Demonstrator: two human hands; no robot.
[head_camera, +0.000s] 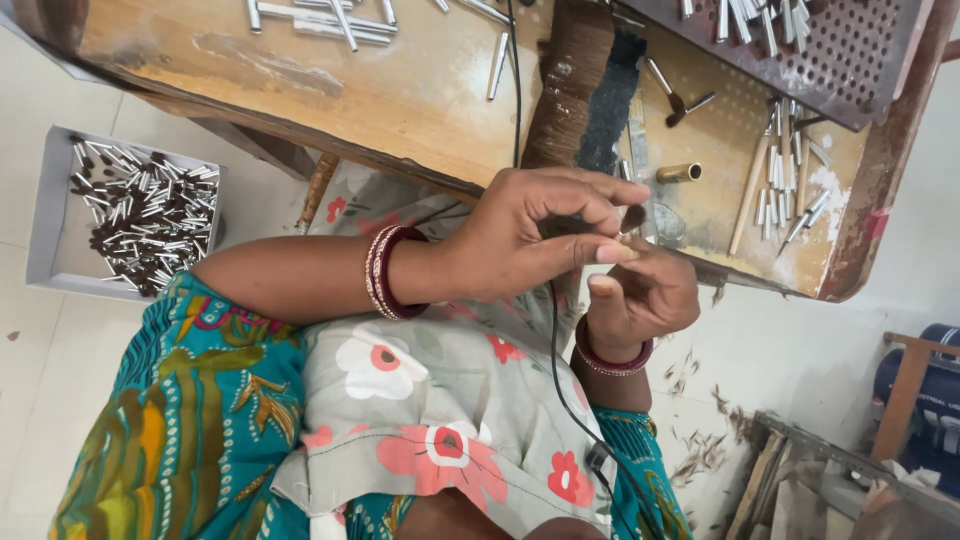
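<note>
Both hands meet just below the bench (400, 95) edge: left hand (535, 235) pinching a dark tuft (632, 217), right hand (640, 300) touching beneath.

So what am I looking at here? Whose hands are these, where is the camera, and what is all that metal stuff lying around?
There is no machine here: these are one person's two bare hands, filmed by a camera worn on their head, looking down over their lap. The left hand and right hand meet in front of a low wooden workbench, pinching something small and dark between the fingers; it is too small to identify. On the bench lie thin silver metal tubes, a short brass tube and a dark bundle of bristles. A perforated tray holds more tubes. On the floor, a white box is full of similar small pieces.
</note>
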